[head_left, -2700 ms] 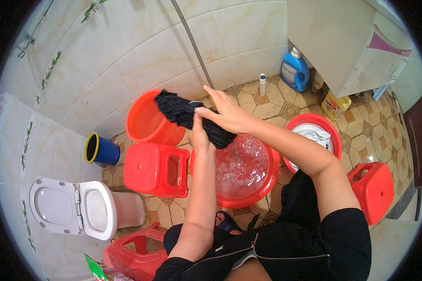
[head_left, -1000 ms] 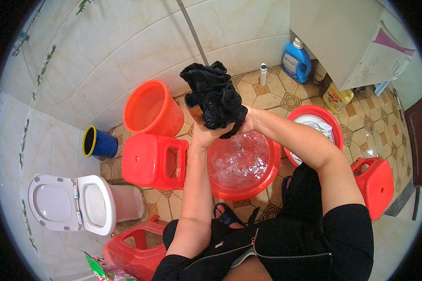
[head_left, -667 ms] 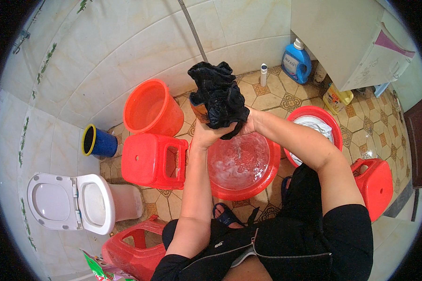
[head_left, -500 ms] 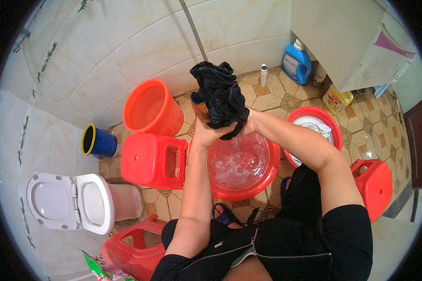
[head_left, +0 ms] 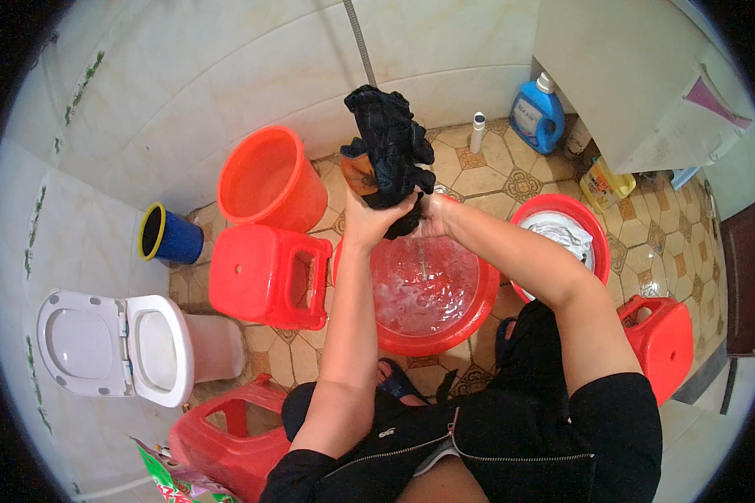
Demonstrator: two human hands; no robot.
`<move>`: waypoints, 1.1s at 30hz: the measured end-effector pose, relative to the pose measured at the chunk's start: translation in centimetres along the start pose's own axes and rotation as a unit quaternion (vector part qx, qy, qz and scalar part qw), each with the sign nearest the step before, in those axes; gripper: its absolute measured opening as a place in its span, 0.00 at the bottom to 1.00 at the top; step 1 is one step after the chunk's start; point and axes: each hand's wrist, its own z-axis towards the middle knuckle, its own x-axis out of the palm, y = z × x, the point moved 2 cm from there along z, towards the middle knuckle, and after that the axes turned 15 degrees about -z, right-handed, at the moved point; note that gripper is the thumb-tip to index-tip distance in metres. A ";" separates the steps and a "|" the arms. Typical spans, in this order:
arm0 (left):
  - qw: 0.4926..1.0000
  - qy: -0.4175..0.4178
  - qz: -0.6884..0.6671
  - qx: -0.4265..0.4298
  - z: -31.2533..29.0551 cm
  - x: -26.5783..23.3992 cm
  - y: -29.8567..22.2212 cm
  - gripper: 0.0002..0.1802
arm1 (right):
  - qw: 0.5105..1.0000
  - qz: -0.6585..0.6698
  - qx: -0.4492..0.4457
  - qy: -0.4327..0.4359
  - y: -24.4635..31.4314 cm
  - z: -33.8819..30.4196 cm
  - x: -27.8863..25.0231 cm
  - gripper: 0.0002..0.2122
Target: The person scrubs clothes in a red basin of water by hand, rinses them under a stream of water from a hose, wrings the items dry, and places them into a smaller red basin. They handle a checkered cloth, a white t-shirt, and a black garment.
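A bunched, wet black garment (head_left: 390, 138) with an orange-brown patch on its left side is held up over a red basin (head_left: 484, 314). My left hand (head_left: 371, 223) is closed around its lower part. Beside it, my right hand (head_left: 433, 218) grips the lower end, its fingers partly hidden by the cloth. Water (head_left: 424, 289) with some foam fills the basin below, and a thin stream runs down into it from the hands.
Left are an orange bucket (head_left: 264, 180), a red stool (head_left: 247, 272), a blue bin (head_left: 180, 237) and a toilet (head_left: 164, 352). Right are a red basin (head_left: 597, 226) with white cloth (head_left: 562, 230), another red stool (head_left: 667, 344) and a blue detergent bottle (head_left: 538, 115).
The garment looks longer and less bunched, its top reaching higher. My right hand has shifted a little and shows more below the cloth. The whole view has tilted slightly.
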 end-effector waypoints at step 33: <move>0.975 -0.128 -0.022 -0.182 0.5 -4.6 11.1 0.44 | 0.983 0.132 -0.109 0.063 -6.6 3.4 -9.0 0.26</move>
